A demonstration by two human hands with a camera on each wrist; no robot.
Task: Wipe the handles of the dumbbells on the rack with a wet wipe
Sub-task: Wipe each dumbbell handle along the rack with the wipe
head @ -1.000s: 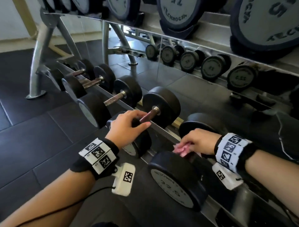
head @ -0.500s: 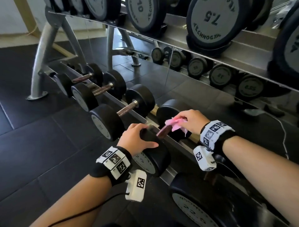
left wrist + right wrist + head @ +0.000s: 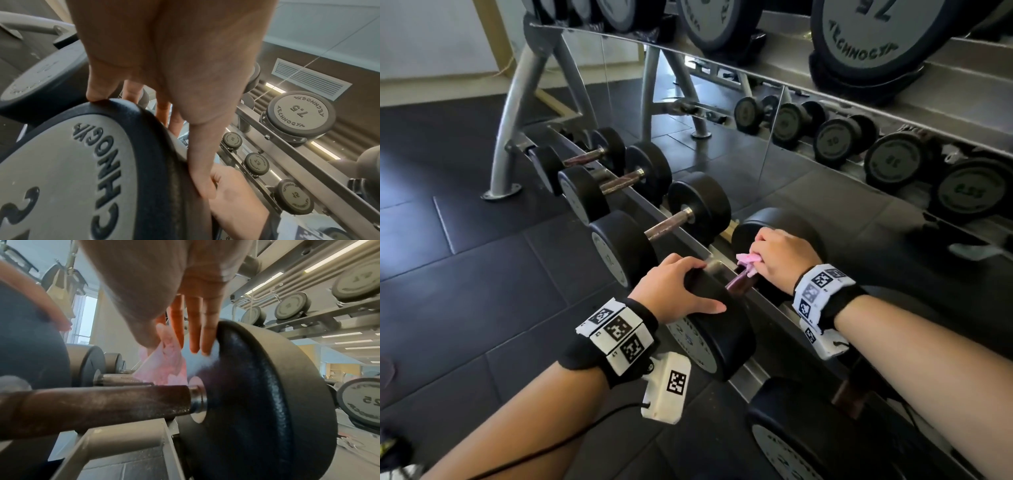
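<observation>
The rack (image 3: 524, 113) runs away from the person toward the far left, with dumbbells sitting crosswise on its lower rails, so each one's long axis points from the near-left head to the far-right head by the mirror (image 3: 774, 113). The dumbbell (image 3: 722, 329) being worked on is the one right under both hands, and its near head has the left hand (image 3: 674, 294) draped over the top, fingers bent down over the black rim and thumb laid along the edge; to my eye it grips the head to steady it, not to lift. The handle (image 3: 98, 407), dark and rough, spans between the two heads, and the right hand (image 3: 780, 260) is at its far end, hard up against the inner face of the far head. That hand pinches a crumpled pink wipe (image 3: 748, 262) between thumb and forefinger, while the other fingers (image 3: 197, 331) hang straight down beside the head. From the right wrist view the wipe hangs just above the far end of the handle, and I cannot tell if it is touching. The right hand is plainly the nearer one to the bar, so the wiping stroke would run back along the handle toward the left hand.
</observation>
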